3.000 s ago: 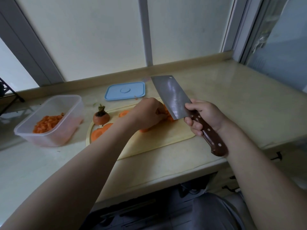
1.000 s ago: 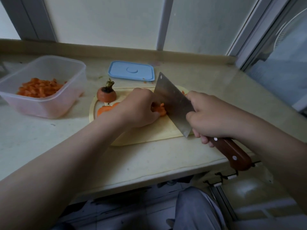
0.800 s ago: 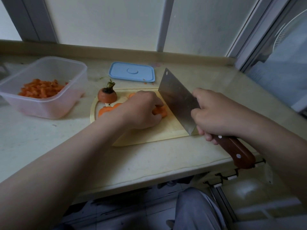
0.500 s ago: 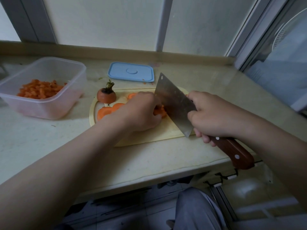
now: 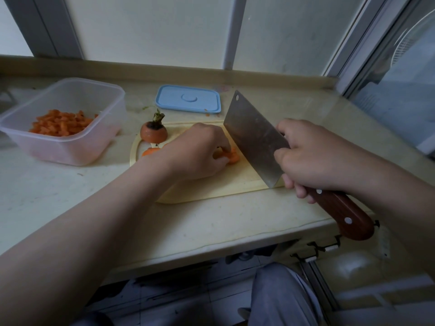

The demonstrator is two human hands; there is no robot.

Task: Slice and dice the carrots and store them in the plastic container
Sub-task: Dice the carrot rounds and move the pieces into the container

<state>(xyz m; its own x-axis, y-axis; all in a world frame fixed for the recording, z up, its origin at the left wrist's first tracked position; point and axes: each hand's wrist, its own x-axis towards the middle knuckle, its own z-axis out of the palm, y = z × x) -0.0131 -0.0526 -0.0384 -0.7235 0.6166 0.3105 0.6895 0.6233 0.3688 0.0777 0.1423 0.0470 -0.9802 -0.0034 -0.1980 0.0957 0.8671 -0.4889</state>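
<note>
Carrot piece [image 5: 232, 157] sits mid cutting board [image 5: 211, 191], pinned under the left hand [image 5: 200, 154], whose fingers are curled over it; only the orange end shows at 3 o'clock of the hand. Right hand [image 5: 313, 156] grips the cleaver [image 5: 254, 137] where the wooden handle meets the blade. Blade just beside the carrot piece at its 3 o'clock, tip pointing to 11 o'clock; can't tell if the edge touches the board. Carrot top [image 5: 154, 132] with stem stub stands at the board's 10 o'clock corner, a flat carrot slice [image 5: 150, 151] just below it. Plastic container [image 5: 77, 151] at 9 o'clock of the board on the surface [image 5: 70, 196], open, diced carrot [image 5: 58, 123] inside. Blue lid [image 5: 188, 98] lies flat at 12 o'clock.
</note>
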